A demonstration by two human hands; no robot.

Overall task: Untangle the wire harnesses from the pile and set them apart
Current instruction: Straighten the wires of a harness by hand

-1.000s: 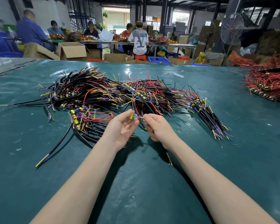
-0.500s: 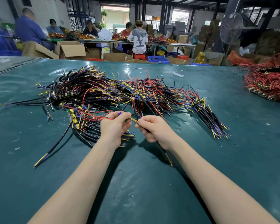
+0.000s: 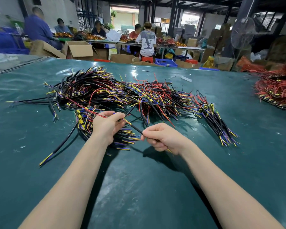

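A big table with a green cover (image 3: 40, 187) fills most of the view. On it lies a wide pile of wire harnesses (image 3: 116, 93), black cords with red, yellow and blue ends all mixed up. The pile sits in the middle of the table, just past both hands. Far off at the right edge of the table is another heap, mostly red wires (image 3: 276, 90).

The two hands are near each other but do not touch. The left hand (image 3: 106, 125) is over the near edge of the pile, and its fingers pinch one black wire (image 3: 135, 129). The right hand (image 3: 165, 138) is curled tight around the same wire, lower down. The wire runs tilted between them. A small yellow tip (image 3: 169, 151) pokes out under the right hand.
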